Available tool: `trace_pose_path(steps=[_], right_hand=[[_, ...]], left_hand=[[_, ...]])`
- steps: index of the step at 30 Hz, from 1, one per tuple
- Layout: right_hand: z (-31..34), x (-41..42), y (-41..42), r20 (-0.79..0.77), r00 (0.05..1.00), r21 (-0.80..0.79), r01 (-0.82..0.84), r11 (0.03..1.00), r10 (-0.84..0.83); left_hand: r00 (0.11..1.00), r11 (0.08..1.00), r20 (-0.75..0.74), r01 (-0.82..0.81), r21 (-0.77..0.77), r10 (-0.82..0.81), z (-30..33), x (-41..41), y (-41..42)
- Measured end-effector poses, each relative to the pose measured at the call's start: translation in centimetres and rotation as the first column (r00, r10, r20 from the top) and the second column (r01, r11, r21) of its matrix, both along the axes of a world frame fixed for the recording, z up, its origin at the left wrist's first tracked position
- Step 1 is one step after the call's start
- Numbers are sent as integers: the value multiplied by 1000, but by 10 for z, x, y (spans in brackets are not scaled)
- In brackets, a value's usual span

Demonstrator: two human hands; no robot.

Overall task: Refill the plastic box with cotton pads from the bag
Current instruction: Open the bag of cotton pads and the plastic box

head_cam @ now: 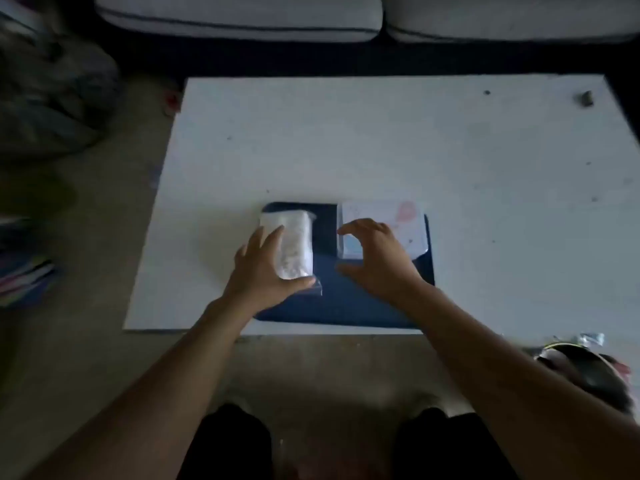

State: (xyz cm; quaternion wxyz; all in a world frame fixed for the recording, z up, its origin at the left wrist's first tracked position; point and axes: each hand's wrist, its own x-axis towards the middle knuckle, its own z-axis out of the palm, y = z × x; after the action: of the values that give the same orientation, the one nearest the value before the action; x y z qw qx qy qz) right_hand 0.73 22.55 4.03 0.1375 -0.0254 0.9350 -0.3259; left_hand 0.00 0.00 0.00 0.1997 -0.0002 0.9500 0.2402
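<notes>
Head view, left hand: the left hand [266,263] lies on the bag of cotton pads [290,244], thumb at its near end, fingers along its left side; grip looks wrapped around the bag.
Head view, right hand: the right hand [375,258] hovers over the near-left corner of the plastic box [391,223], grip wide, fingers spread, holding nothing.
Step in hand: likely opening the box; steady it, lift the lid squarely, keep the bag pinned.
Where things lie: bag and box sit side by side, apart, on the dark mat [346,299].
Edges and room: the mat is close to the tabletop's [381,140] near edge; open surface lies beyond and to the right.
</notes>
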Motion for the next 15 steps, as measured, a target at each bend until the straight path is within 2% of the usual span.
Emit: trace_pose_path(steps=[1,3,4,6,7,10,11,13,15], right_hand=[[-32,2,-4,-28,997,13,-67,998,67],[-76,4,-11,-14,994,17,-110,994,110],[-92,10,-15,56,995,1,-85,996,85],[-123,22,-27,55,998,-88,-19,996,24],[-134,27,-33,56,998,-183,41,982,-31],[-138,18,-48,200,974,-564,203,801,-106],[-132,16,-49,163,978,-635,206,744,-132],[-108,11,-48,107,973,-746,214,630,-204],[-85,19,-50,198,954,-736,297,609,-226]], left_hand=[[998,998,24,62,-14,-62,-28,2,-4],[986,989,-86,141,-44,-144,-67,7,-9],[973,990,-183,136,-49,-143,-82,11,-13],[899,991,-419,129,-16,-124,-100,21,-12],[855,993,-507,120,-6,-106,-106,21,-14],[734,997,-675,62,-43,-74,-96,4,-6],[699,998,-713,68,0,-48,-88,5,0],[673,990,-738,64,127,51,-63,8,9],[682,987,-722,10,162,112,-45,16,10]])
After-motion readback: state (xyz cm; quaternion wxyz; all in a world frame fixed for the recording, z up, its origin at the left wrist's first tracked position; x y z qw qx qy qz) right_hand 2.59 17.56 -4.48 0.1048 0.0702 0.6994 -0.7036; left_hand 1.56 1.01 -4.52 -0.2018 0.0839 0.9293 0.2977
